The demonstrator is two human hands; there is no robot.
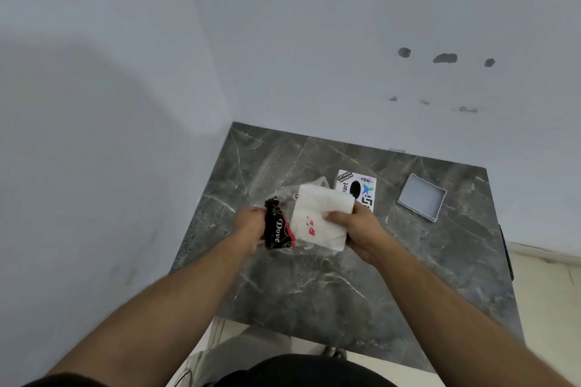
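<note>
A clear plastic packet (292,198) with a black end marked "Dove" (278,229) is held over the grey marble table (314,286). My left hand (251,225) grips that black end from the left. My right hand (355,229) holds a folded white tissue (320,210) with small red marks, thumb on top of it. The tissue overlaps the packet's clear part; whether it lies inside or on top of the packet is unclear.
A white card with stickers (361,188) lies just behind my right hand. A shallow grey square tray (422,197) sits at the table's far right. White walls close in on the left and back. Pale floor shows beyond the near and right edges.
</note>
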